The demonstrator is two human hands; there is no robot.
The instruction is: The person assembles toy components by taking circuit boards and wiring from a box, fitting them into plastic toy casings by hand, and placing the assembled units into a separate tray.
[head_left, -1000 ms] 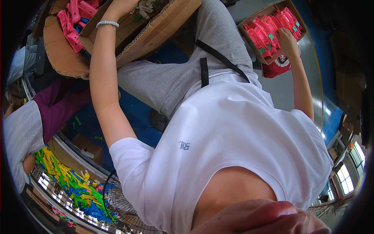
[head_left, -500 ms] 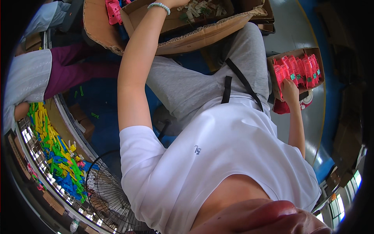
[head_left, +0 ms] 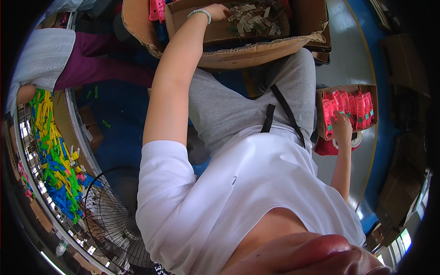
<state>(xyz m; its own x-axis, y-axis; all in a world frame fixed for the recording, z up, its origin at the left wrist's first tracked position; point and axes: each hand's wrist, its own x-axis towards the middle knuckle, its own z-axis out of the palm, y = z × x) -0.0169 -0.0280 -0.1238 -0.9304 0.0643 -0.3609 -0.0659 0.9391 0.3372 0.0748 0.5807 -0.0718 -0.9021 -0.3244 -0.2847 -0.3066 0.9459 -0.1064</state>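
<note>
My left hand (head_left: pixel 217 12), with a beaded bracelet (head_left: pixel 200 15) at the wrist, reaches into an inner cardboard tray (head_left: pixel 211 33). Its fingers are drawn together beside a heap of small pale and green pieces (head_left: pixel 255 20); whatever they pinch is too small to make out. Off to the right, my right hand (head_left: pixel 343 129) is at the near edge of a small carton (head_left: pixel 321 129). Upright pink plastic parts (head_left: pixel 360 110) with green marks stand packed in rows there. The right fingers reach apart over the nearest of these parts, touching or just above them.
The tray sits within a large torn-edged carton (head_left: pixel 256 55) before my knees. Another person (head_left: pixel 45 57) stands at the left by a long bin of coloured plastic pieces (head_left: pixel 57 160). A wire-caged fan (head_left: pixel 114 215) is at lower left. Something red (head_left: pixel 324 147) lies under the small carton.
The view has shifted, so the cartons appear lower and more of the left hand shows. The right fingers have moved from the carton's near corner up over the pink parts.
</note>
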